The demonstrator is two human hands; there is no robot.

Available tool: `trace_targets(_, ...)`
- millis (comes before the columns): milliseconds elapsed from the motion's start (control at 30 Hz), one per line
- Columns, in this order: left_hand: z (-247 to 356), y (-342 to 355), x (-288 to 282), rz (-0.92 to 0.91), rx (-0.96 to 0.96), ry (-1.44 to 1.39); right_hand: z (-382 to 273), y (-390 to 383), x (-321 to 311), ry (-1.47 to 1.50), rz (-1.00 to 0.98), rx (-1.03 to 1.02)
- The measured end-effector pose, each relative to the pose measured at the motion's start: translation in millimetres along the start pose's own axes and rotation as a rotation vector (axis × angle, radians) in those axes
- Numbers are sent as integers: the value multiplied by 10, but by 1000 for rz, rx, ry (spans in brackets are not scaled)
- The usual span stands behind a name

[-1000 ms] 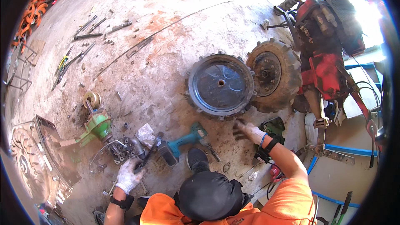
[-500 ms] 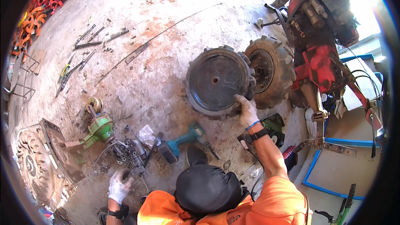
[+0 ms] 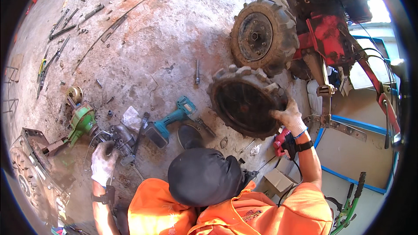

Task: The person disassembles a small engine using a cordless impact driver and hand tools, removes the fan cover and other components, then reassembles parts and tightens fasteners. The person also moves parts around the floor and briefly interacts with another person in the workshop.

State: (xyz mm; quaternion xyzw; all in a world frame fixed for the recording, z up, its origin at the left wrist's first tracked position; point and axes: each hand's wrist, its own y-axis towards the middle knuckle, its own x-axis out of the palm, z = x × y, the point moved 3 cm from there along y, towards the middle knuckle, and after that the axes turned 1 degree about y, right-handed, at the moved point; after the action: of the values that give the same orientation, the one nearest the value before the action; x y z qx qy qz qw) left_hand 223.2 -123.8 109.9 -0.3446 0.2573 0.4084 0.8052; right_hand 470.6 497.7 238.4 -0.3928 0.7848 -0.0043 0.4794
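**Right hand (image 3: 291, 116) holding a tilted wheel (image 3: 239, 104)**

Nearest, a cardboard box (image 3: 278, 179) is sitting low on the right; its contents are not showing clearly. The left hand (image 3: 103, 163), fingers curled, is resting at a metal housing (image 3: 125, 138); whether it is pinching anything, I cannot tell. Between the hands, a drill (image 3: 174, 117) is lying on its side, seemingly parked within reach. The right hand is clasping the wheel's right edge, probably steadying its tilt. Beyond, a second wheel (image 3: 253, 37) is standing beside a red machine (image 3: 328, 39).
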Motion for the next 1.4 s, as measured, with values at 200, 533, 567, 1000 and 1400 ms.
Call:
trace_targets(200,143,107,-15,-61,26,-1,252,144,36,24,-111,-19)
trace_targets(533,-18,-147,23,-31,5,65,69,778,70,-281,158,-139)
trace_targets(567,-67,-152,74,-64,-19,77,67,812,91,-402,190,-77)
trace_targets(1000,-577,-455,338,-81,-133,-12,-652,475,293,-846,228,-294)
trace_targets(1400,-1725,-2091,-159,959,-611,-986,-3361,-29,2753,-514,-565,-1139)
